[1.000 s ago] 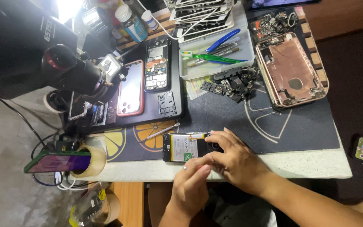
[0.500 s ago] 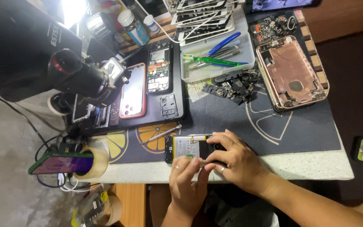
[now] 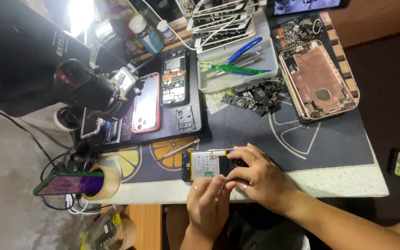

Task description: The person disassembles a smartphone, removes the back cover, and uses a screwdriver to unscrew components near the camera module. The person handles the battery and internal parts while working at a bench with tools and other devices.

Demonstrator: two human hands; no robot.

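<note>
The right hand (image 3: 260, 178) lies curled over the right end of an opened phone (image 3: 207, 164), its fingers pressed down on the phone's top edge and its thumb tucked under, so it pins the phone flat near the front edge of the worktop (image 3: 339, 180). The left hand (image 3: 207, 201) comes up from below, just beside the right, with its fingertips drawn together in a pinch at the phone's lower edge; whether a small tool or part sits in that pinch cannot be told. The phone lies with its back off, a pale battery showing to the left of both hands. Just beyond the left hand, up and to the left, a thin metal tool (image 3: 178, 149) rests on a dark mat (image 3: 255, 134) printed with citrus slices. Farther up from the hands sit a clear tray of tools (image 3: 237, 69), a heap of small dark parts (image 3: 255, 95), and, to the upper right, a rose-gold phone shell (image 3: 318, 81). To the far left of the hands a roll of tape (image 3: 105, 183) props a purple phone (image 3: 68, 184), and a black microscope (image 3: 47, 69) looms above a pink phone (image 3: 146, 103). One risk, as it looks from here: the phone is close to the worktop's edge, so a hard push from the pinching hand could slide it off. Another is the exposed battery, which a slipped fingertip or tool could dent or pierce.
</note>
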